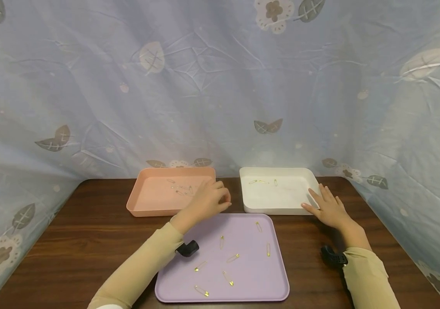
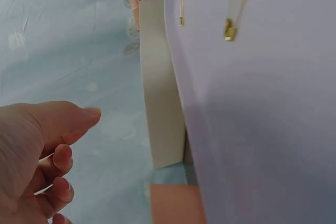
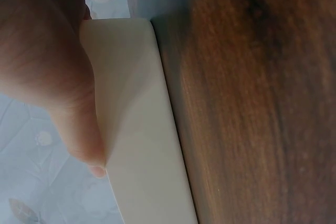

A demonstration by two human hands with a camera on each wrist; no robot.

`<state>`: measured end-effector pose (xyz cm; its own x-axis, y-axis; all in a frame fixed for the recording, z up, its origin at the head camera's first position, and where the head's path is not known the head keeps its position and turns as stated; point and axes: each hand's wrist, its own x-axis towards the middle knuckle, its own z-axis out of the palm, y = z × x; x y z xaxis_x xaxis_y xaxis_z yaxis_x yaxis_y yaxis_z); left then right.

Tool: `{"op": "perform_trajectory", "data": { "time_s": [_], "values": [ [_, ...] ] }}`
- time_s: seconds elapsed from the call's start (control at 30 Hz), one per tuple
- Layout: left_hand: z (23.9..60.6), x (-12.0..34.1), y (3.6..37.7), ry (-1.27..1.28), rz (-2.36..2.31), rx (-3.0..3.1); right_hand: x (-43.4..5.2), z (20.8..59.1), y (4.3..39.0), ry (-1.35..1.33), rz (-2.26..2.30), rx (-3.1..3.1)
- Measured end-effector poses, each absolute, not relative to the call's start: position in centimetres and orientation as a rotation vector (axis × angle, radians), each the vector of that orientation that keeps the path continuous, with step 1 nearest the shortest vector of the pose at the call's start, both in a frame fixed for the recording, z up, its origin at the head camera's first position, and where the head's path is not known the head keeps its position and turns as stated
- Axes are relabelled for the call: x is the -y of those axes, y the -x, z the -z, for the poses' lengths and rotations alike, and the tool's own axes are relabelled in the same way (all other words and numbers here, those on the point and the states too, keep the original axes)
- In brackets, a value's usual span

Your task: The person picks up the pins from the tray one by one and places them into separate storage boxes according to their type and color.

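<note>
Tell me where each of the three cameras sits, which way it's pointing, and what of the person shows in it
Head: worn on the head, looking forward and down at the wooden table with the purple tray, pink tray and white tray; both sleeved arms, left hand and right hand show.
Left wrist: on the left wrist, looking past curled fingers at the purple tray with gold safety pins.
Right wrist: on the right wrist, close on the right hand resting on the white tray's wall, table beside.
Shared: both wrist views show the white tray.
</note>
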<state>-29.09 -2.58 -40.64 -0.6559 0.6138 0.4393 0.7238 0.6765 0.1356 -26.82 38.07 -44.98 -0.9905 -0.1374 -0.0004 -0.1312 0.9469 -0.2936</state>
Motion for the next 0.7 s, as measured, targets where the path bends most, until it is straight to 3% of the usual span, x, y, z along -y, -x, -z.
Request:
{"op": "perform_trajectory", "data": {
  "time_s": [0.33, 0.7],
  "values": [
    [41.8, 4.1, 28.7, 1.101, 0.610, 2.622, -38.5, 45.8, 26.9, 0.233, 0.485, -3.081],
    [42.4, 4.8, 28.3, 1.359, 0.571, 2.764, -38.5, 45.7, 27.0, 0.234, 0.500, -3.076]
  ]
}}
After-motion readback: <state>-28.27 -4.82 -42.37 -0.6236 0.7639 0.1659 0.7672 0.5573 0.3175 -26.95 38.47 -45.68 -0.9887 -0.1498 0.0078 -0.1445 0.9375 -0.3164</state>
